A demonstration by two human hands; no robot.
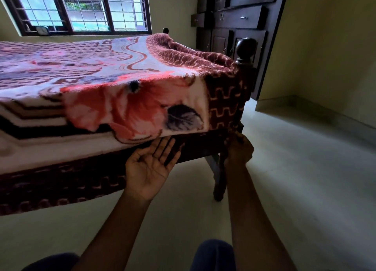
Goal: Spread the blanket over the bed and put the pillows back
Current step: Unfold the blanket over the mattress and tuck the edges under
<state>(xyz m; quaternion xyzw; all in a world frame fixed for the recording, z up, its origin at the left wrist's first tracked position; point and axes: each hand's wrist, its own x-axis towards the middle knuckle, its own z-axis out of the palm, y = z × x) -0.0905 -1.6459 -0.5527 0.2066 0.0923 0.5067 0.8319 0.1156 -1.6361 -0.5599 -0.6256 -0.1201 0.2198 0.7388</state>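
A thick floral blanket (130,105), pink, white and maroon, covers the bed (246,48) and hangs over its near side and corner. Part of it is folded back near the corner, showing a big orange flower. My left hand (150,166) is palm up with fingers apart, just under the hanging blanket edge, holding nothing. My right hand (239,150) is closed on the maroon border of the blanket where it drapes down at the bed's corner post. No pillows are in view.
A dark wooden bed leg (219,181) stands between my hands. A dark wooden cabinet (234,26) with drawers is behind the bed on the right. A barred window (81,8) lies beyond the bed. Pale tiled floor (295,169) spreads to the right.
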